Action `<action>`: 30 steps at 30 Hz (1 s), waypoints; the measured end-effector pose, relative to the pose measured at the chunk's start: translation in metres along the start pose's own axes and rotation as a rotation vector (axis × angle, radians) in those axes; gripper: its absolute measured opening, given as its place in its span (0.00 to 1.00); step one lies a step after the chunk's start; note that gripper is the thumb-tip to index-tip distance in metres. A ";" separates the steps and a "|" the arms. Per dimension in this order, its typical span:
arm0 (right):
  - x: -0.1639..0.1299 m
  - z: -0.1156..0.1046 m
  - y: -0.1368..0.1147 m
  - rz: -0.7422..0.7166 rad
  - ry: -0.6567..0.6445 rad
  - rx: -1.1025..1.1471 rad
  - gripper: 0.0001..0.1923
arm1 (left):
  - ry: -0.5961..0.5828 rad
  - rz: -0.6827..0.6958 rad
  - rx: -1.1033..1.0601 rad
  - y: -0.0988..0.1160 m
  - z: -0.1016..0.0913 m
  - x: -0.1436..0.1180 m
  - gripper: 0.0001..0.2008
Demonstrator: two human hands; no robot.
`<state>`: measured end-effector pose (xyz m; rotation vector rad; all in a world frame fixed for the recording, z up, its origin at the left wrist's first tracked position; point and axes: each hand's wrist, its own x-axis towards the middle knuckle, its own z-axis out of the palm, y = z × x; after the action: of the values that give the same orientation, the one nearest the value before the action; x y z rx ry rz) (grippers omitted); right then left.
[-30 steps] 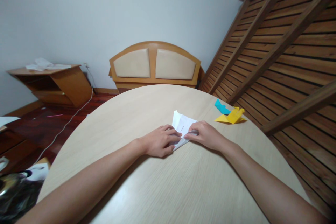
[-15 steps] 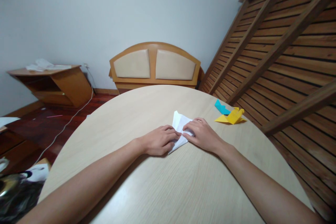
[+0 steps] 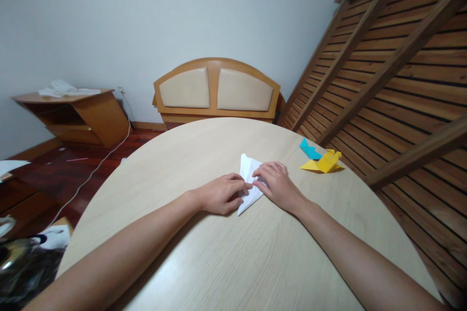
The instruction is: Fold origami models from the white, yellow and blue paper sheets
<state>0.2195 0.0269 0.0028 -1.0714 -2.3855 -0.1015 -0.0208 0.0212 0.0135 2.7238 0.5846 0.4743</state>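
Note:
A piece of folded white paper (image 3: 248, 166) lies on the table between my two hands, its pointed end toward me. From the left, my left hand (image 3: 222, 195) has its fingers bent over the paper's edge, with the index finger stretched onto its middle. My right hand (image 3: 278, 184) covers the paper's right side, thumb and curled fingers gripping it close to the left fingertips. The creases under my fingers are hidden. To the right of my right hand sit a yellow origami figure (image 3: 325, 161) and, just behind it, a smaller blue origami piece (image 3: 310, 149).
The round wooden table (image 3: 204, 262) has its far edge before a padded headboard (image 3: 215, 64). A large slatted wooden frame (image 3: 412, 87) leans along the right. On the left stand a low cabinet (image 3: 98, 121) with papers on top and a white cable (image 3: 98, 170) across the floor.
The paper has turned slightly, its near point shifting a little right. My right fingers cover more of its right side. My left hand stays at the paper.

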 end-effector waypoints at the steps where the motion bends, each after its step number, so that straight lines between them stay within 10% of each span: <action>1: 0.000 -0.001 -0.001 -0.004 0.011 -0.032 0.04 | 0.001 0.007 0.001 0.001 0.000 0.000 0.13; 30: -0.017 -0.018 -0.024 0.079 -0.189 0.236 0.18 | -0.014 -0.071 0.241 0.025 0.002 -0.003 0.14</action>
<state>0.2190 -0.0058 0.0137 -1.1003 -2.4403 0.3148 -0.0146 -0.0018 0.0205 2.9173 0.7772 0.3895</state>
